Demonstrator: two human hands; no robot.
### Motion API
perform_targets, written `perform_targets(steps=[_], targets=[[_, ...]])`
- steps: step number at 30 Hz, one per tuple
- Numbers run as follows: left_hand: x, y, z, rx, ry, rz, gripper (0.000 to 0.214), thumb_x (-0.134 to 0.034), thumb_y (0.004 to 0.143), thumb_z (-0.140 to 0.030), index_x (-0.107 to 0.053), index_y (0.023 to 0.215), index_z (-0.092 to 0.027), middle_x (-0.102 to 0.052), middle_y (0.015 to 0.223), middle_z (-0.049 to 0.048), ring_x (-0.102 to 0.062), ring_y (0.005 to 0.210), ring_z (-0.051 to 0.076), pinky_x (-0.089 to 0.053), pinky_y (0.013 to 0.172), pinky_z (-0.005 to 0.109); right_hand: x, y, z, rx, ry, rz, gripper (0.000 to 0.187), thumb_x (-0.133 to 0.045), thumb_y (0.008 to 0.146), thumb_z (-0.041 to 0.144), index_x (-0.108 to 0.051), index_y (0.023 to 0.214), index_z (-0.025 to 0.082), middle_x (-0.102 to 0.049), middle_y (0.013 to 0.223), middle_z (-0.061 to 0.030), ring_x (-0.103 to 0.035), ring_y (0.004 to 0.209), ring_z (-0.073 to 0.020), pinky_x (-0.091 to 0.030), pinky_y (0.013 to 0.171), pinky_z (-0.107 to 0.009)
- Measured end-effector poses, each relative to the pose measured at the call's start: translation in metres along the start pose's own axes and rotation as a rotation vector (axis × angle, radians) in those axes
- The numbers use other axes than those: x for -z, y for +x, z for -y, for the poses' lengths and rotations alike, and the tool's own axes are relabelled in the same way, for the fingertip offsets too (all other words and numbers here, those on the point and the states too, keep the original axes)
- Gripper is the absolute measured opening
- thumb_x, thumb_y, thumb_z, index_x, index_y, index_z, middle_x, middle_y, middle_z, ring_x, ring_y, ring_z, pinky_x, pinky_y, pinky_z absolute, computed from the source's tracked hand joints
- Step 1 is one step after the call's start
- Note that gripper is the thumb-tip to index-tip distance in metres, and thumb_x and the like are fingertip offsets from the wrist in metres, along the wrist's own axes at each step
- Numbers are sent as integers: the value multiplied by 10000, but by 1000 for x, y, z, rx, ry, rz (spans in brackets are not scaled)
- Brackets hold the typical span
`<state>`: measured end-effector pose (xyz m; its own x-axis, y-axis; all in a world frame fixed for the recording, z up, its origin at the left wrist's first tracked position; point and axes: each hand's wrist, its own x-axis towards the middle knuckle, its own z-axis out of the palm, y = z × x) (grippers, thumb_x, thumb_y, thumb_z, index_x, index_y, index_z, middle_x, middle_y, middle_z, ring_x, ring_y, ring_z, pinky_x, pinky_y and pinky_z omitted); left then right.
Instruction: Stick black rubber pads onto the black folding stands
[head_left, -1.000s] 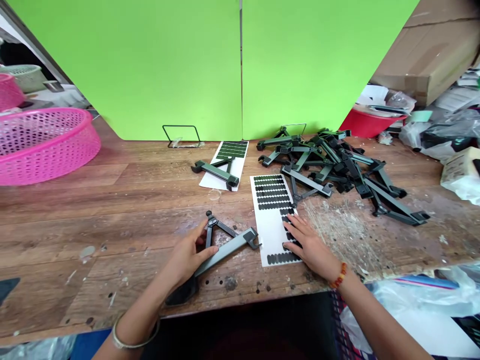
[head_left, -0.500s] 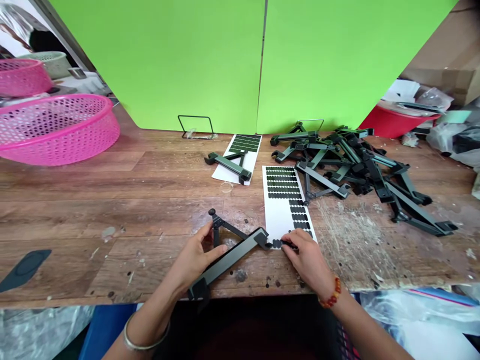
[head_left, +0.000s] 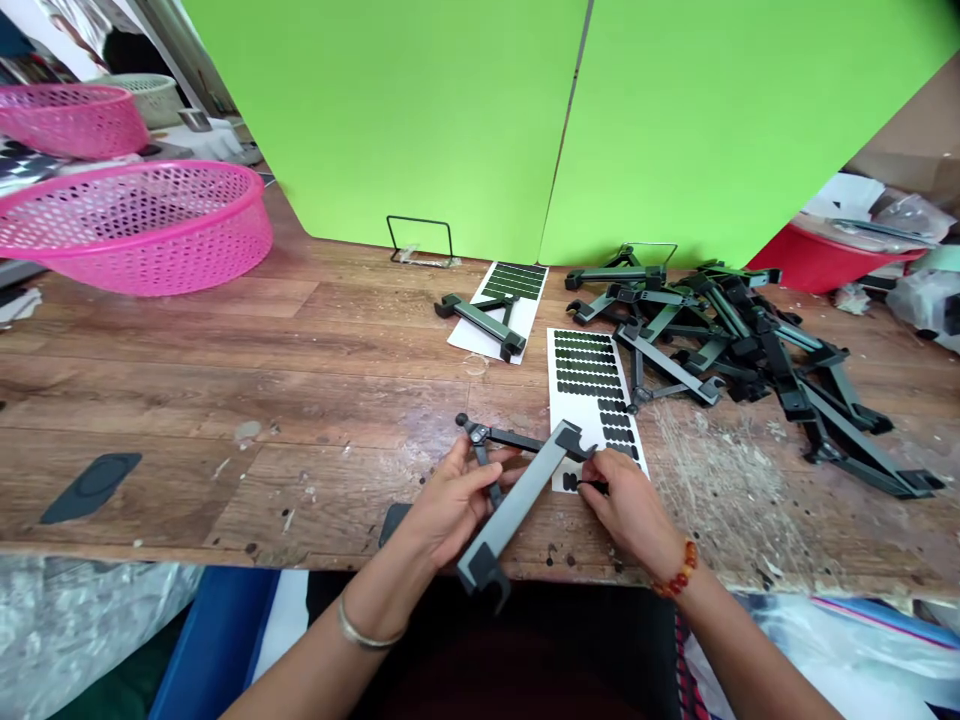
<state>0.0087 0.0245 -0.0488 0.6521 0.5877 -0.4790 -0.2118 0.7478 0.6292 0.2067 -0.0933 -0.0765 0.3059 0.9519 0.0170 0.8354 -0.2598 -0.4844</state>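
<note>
Hinged bracket [head_left: 517, 505], lower centre: seemed light, stiff; best held by leg [head_left: 493, 491], as in left fingers [head_left: 480, 478]. Pinched black pad [head_left: 598, 487] in right fingers [head_left: 604, 470].

Green panels [head_left: 420, 120] cut off above, nearer sheet [head_left: 574, 408] partly behind right hand [head_left: 628, 505]
</note>
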Motion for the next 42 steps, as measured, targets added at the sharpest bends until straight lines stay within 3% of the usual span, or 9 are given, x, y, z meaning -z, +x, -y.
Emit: perform_targets(steps=[4, 8, 11, 18, 22, 25, 29, 34, 42], targets=[[-7, 10, 15, -69, -7, -26, 525, -679, 736, -71, -411, 1151, -249, -628, 1103, 61, -691, 867, 194, -570, 708, 298, 3, -5, -1, 41, 62, -24, 121, -498, 806, 137, -505, 707, 206, -569, 774, -38, -527, 776, -205, -416, 725, -327], [-5, 14, 20, -87, -13, -66, 510, -701, 715, -84, -439, 1124, -239, -615, 1072, 43, -684, 875, 192, -569, 705, 284, 22, -10, -1, -81, 280, 84, 97, -507, 817, 215, -537, 724, 208, -592, 720, -7, -551, 683, -168, -428, 663, -287], [-1, 15, 22, -91, -20, -32, 484, -696, 733, -100, -438, 1121, -232, -599, 1105, 56, -677, 896, 200, -571, 717, 301, 32, -10, 0, -152, 353, 93, 86, -527, 790, 248, -533, 712, 210, -579, 685, 12, -538, 645, -151, -421, 628, -265], [3, 13, 17, -109, -41, -59, 444, -676, 745, -97, -460, 1109, -231, -599, 1063, 42, -684, 890, 219, -568, 726, 327, 17, -4, 1, -115, 322, 104, 68, -527, 741, 203, -505, 677, 205, -536, 631, 22, -491, 593, -137, -404, 591, -264], [1, 3, 5, -137, -37, 18, 421, -687, 769, -163, -490, 1136, -220, -609, 1139, 72, -664, 991, 261, -552, 784, 349, 31, -1, 28, -179, 593, 59, 80, -570, 776, 269, -568, 745, 195, -575, 703, -2, -513, 628, -139, -417, 587, -258], [-5, -4, 2, -179, -67, 108, 502, -708, 758, -165, -479, 1201, -224, -638, 1149, 80, -661, 1000, 234, -510, 881, 351, 37, 11, 62, -65, 716, 8, 105, -599, 784, 288, -590, 733, 197, -584, 831, -36, -536, 722, -158, -434, 624, -268], [-14, -11, 4, -214, -90, 98, 471, -724, 740, -145, -522, 1160, -214, -675, 1062, 46, -658, 914, 155, -471, 889, 280, 25, 30, 95, 93, 635, -115, 114, -592, 807, 250, -580, 700, 212, -565, 885, -36, -538, 882, -188, -420, 815, -323], [-13, -15, 8, -229, -107, 90, 496, -734, 733, -146, -538, 1183, -220, -660, 1088, 40, -629, 968, 151, -439, 893, 258, 8, 43, 102, 130, 570, -155, 123, -574, 823, 250, -569, 705, 215, -594, 924, -41, -535, 951, -205, -399, 861, -346], [-13, -15, 11, -260, -100, 117, 492, -721, 741, -135, -541, 1192, -211, -645, 1126, 61, -607, 1044, 191, -415, 942, 302, 7, 49, 104, 38, 726, -68, 142, -589, 805, 310, -577, 707, 208, -614, 905, -49, -580, 868, -199, -486, 780, -328]])
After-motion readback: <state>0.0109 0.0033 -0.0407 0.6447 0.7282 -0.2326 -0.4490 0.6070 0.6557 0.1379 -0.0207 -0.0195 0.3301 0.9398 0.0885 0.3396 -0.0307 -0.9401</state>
